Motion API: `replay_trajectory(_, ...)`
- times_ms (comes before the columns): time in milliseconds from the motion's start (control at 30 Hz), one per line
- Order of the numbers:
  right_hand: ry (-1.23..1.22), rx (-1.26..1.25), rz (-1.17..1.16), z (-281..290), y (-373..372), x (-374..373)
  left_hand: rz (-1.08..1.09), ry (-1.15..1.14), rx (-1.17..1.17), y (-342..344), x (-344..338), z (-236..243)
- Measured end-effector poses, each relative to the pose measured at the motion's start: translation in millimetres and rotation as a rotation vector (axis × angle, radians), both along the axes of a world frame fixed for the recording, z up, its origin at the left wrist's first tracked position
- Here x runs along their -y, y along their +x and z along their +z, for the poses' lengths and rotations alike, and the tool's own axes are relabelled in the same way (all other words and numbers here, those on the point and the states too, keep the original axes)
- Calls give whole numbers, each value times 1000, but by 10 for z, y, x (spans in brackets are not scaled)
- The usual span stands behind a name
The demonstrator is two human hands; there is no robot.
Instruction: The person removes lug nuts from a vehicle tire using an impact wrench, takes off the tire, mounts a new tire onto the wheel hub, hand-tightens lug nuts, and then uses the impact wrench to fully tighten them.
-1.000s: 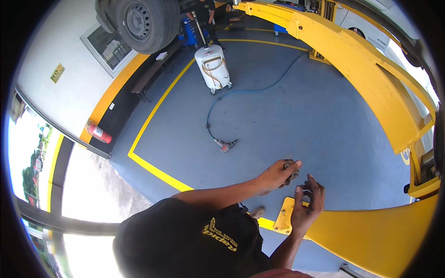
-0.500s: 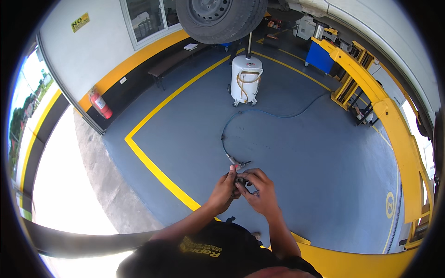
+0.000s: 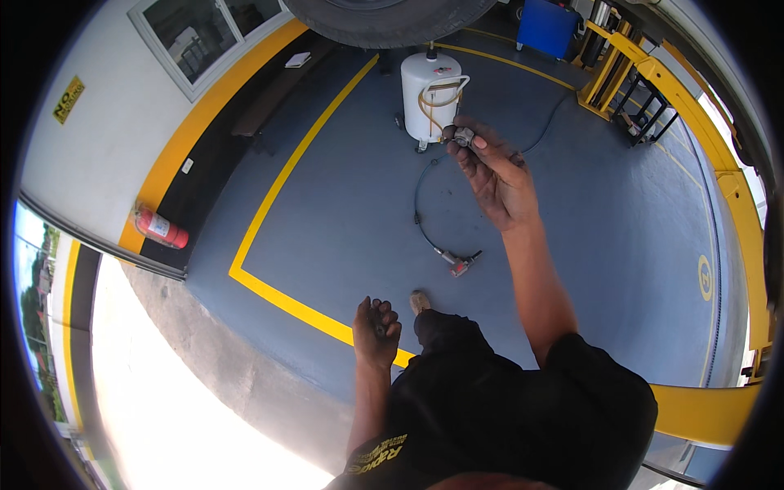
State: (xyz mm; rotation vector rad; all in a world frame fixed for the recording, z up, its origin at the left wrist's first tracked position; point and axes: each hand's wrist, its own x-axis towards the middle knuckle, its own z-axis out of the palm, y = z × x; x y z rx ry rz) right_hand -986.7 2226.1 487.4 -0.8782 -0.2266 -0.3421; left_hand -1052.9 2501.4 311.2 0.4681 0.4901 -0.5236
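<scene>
My right hand (image 3: 494,175) is raised in front of me, its fingertips pinched on a small grey metal nut (image 3: 464,136). My left hand (image 3: 376,329) hangs low by my thigh, cupped around some small dark pieces I cannot make out. On the grey floor between the hands lies a red air impact wrench (image 3: 459,263) on a dark hose (image 3: 420,208). The hose runs toward a white tank on wheels (image 3: 429,96). A large vehicle tyre (image 3: 384,12) hangs overhead at the top.
A yellow line (image 3: 278,180) marks the bay on the grey floor. A red fire extinguisher (image 3: 159,229) lies by the white wall at left. Yellow lift arms (image 3: 727,188) curve along the right, with a blue cabinet (image 3: 547,24) behind. Bright open doorway at lower left.
My hands were together in front of me half a second ago. Now the right hand has risen holding the nut and the left has dropped beside my thigh; my view has turned.
</scene>
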Motion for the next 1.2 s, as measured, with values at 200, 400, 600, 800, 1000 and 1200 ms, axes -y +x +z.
replay_trajectory(200,-11,17,-46,-111,1259,-85,-50,89,-88,1128,-346,-314)
replay_trajectory(400,-351,38,-409,538,2739,10,-28,174,-27,2651,-407,94)
replay_trajectory(600,-1128,380,-1289,1852,4059,272,-4,213,42,3946,-297,474)
replay_trajectory(800,-1554,406,-1648,2471,4782,463,-338,100,-22,4937,-288,0)
replay_trajectory(1000,-1803,140,-1870,2425,4895,197,-549,182,2,6166,-363,15)
replay_trajectory(1200,-1921,-258,-1976,2536,4898,108,-640,201,123,7142,-529,127)
